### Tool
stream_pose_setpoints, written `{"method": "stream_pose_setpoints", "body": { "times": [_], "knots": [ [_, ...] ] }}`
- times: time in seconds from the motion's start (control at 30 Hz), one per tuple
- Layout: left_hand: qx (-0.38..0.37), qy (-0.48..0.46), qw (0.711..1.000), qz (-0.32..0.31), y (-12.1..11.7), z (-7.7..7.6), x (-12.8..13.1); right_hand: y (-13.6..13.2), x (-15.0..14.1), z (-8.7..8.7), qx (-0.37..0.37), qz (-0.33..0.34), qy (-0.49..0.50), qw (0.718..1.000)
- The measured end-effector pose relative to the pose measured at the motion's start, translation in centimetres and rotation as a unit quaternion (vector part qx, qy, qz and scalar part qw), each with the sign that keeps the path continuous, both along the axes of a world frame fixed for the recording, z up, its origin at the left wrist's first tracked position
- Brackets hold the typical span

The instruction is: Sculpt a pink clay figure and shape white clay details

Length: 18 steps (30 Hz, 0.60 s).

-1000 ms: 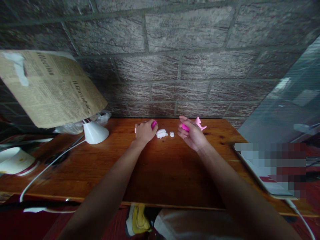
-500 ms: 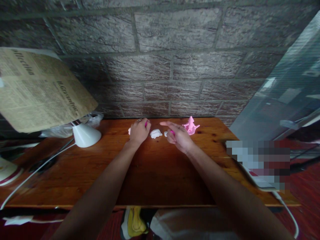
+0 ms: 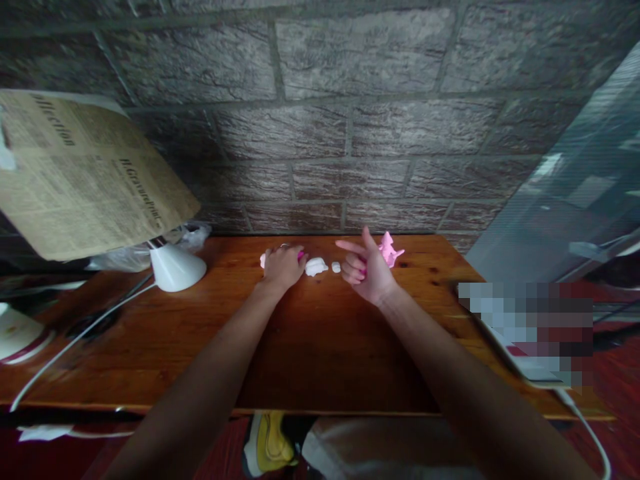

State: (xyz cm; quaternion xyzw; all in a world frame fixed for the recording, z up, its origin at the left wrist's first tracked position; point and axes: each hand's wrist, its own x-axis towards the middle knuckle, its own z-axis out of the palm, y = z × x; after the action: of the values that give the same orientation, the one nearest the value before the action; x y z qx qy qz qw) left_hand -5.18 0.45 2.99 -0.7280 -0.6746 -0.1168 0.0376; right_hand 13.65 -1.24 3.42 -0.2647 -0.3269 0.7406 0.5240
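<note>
My left hand (image 3: 284,268) rests low over the wooden table, fingers curled around a small magenta lump (image 3: 301,255) that looks like modelling clay. A pale pink piece (image 3: 263,261) peeks out at its left side. Between my hands lie a white clay-like lump (image 3: 316,267) and a smaller white piece (image 3: 336,267). My right hand (image 3: 371,272) is palm inward, with index finger and thumb stretched out; its other fingers are folded over a bit of magenta clay (image 3: 363,272). Partly hidden behind this hand stands a spiky pink shape (image 3: 388,247).
On the left stand a lamp with a newspaper-print shade (image 3: 95,180) and white base (image 3: 177,268), its cord (image 3: 85,343), and a white container (image 3: 20,333). A plastic bag (image 3: 193,237) lies behind. A blurred-out flat object (image 3: 525,333) sits right. A brick wall (image 3: 320,133) borders the table.
My right hand has turned its palm inward and its thumb now points up, apart from the index finger. The small white piece shows more fully. My left hand keeps its place.
</note>
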Motion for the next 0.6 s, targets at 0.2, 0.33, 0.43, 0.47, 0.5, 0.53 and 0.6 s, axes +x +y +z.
{"method": "stream_pose_setpoints", "body": {
  "times": [0.2, 0.33, 0.43, 0.47, 0.5, 0.53, 0.6],
  "knots": [
    [0.001, -0.041, 0.997, -0.058, -0.4, -0.2, 0.8, -0.2, 0.0, 0.2, -0.013, 0.004, -0.017, 1.0],
    [-0.025, -0.021, 0.992, -0.121, -0.2, -1.0, 0.8, -0.2, -0.5, 0.4, -0.046, -0.043, -0.003, 0.998],
    [-0.014, -0.022, 0.993, -0.119, 0.0, -1.3, 0.7, -0.1, -0.5, 0.6, -0.082, -0.033, 0.018, 0.996],
    [-0.009, -0.024, 0.994, -0.109, 0.0, -1.2, 0.7, 0.0, -0.4, 0.5, -0.087, -0.023, 0.02, 0.996],
    [-0.002, -0.026, 0.995, -0.096, 0.1, -1.2, 0.6, 0.0, -0.3, 0.5, -0.085, -0.011, 0.019, 0.996],
    [0.005, -0.028, 0.996, -0.082, 0.1, -1.1, 0.6, 0.0, -0.2, 0.4, -0.076, 0.001, 0.015, 0.997],
    [0.017, -0.035, 0.997, -0.063, 0.2, -1.1, 0.5, 0.0, 0.0, 0.1, -0.039, 0.021, -0.001, 0.999]
  ]
}}
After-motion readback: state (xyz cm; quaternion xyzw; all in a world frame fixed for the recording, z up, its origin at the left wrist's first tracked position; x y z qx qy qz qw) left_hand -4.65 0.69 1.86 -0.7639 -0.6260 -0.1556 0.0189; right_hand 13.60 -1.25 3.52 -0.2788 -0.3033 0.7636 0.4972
